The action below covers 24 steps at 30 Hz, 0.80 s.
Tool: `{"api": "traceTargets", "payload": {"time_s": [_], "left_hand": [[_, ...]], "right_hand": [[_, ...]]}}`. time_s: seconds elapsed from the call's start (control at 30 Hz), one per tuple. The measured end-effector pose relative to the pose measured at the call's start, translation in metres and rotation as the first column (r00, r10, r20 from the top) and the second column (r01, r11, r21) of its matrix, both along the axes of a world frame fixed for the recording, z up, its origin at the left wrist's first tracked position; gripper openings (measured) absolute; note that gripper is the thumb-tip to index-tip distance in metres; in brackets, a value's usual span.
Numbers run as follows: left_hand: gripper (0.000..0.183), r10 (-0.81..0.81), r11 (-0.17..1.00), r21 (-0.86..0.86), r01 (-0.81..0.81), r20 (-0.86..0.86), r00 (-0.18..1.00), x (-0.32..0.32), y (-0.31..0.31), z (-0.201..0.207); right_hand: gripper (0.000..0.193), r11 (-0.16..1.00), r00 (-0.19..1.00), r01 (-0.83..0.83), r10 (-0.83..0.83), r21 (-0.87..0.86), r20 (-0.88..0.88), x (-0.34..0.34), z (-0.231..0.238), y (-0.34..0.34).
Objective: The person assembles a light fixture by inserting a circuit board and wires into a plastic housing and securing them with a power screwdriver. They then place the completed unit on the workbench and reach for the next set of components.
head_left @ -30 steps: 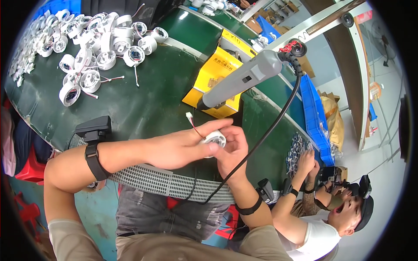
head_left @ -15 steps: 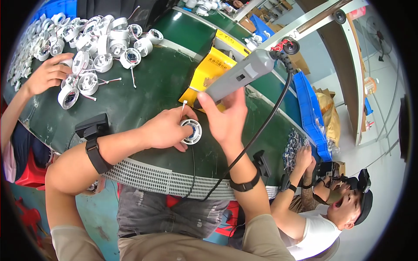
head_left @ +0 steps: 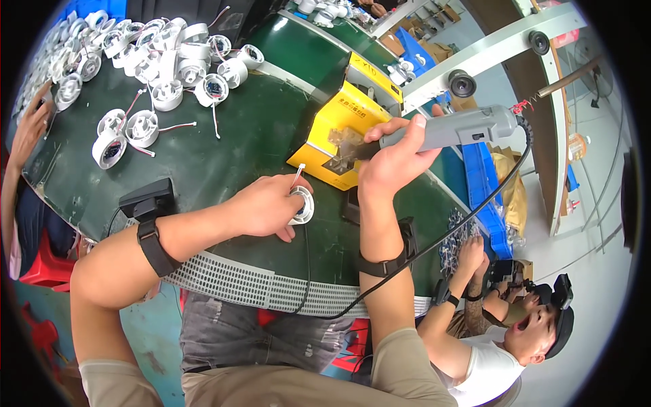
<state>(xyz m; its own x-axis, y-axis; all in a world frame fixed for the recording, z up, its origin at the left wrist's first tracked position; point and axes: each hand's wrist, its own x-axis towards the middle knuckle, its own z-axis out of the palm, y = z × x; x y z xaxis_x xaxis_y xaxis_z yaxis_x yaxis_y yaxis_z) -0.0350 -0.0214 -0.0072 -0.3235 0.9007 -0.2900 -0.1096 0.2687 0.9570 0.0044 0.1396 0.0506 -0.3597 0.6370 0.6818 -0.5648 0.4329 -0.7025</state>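
Note:
My left hand rests on the green table and holds a small round white housing whose thin red-and-white wire sticks up. My right hand grips a grey electric screwdriver by its barrel. The tool's tip points left and down into a yellow box, up and to the right of the housing. A black cable hangs from the tool's rear end and loops down past my right forearm.
Many round white housings with wires lie heaped at the far left of the table. Another person's hand reaches in at the left edge. A second person works at lower right beside blue bins. A perforated strip lines the near table edge.
My right hand has left the housing, taken the hanging screwdriver and swung it down toward the yellow box. My left hand kept the housing on the table. The head view shifted.

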Motion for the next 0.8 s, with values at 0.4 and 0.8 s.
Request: {"api": "traceTargets", "payload": {"time_s": [0.4, 0.8], "left_hand": [[0.033, 0.032, 0.999, -0.006, -0.032, 0.056, 0.998, 0.000, 0.004, -0.002], [0.029, 0.096, 0.995, -0.022, -0.094, 0.142, 0.985, 0.001, 0.007, -0.006]], "right_hand": [[0.034, 0.998, 0.999, 0.032, -0.034, 0.050, 0.035, 0.000, -0.001, -0.003], [0.036, 0.984, 0.986, -0.151, 0.156, -0.094, 0.053, 0.035, -0.018, -0.039]]}}
